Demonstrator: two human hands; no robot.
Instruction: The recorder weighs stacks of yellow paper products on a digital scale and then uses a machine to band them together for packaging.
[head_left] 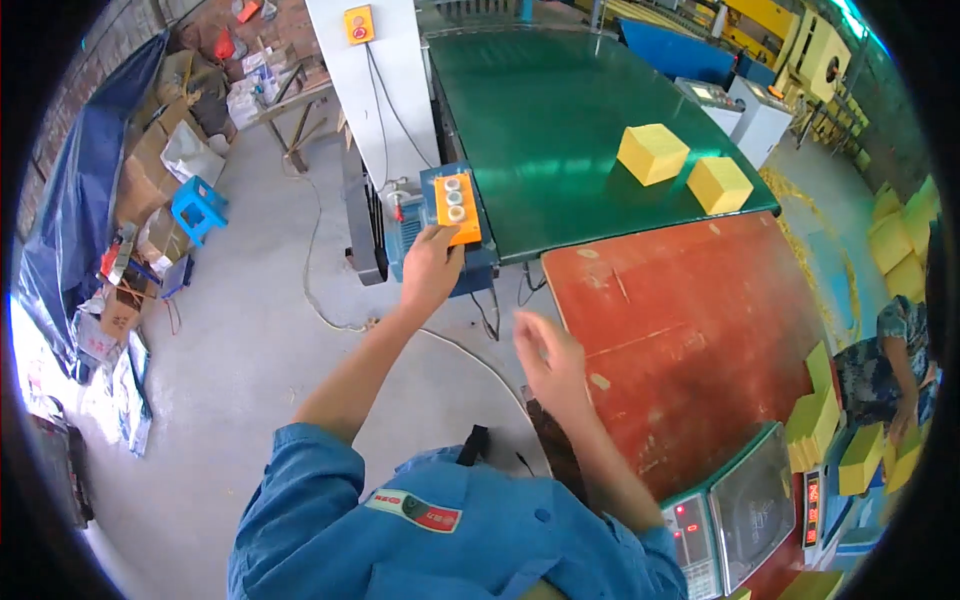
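My left hand (432,268) is at the lower end of an orange push-button control box (455,208), its fingers closed on the box's edge. Several round pale buttons run down the box's face, in front of a blue motor housing (408,246). Above the floor, just left of the red-brown board (690,330), hangs my right hand (553,365). Its fingers are loosely bent, with a gap between thumb and forefinger and nothing visible in them. Two yellow blocks, a left one (652,154) and a right one (720,186), sit on the green conveyor belt (545,130).
A digital scale (750,510) stands at the board's near right. At the right, a co-worker (880,360) reaches among stacks of yellow paper (812,425). A cable (465,345) crosses the floor. Farther left are a blue stool (200,208) and cardboard boxes (145,180).
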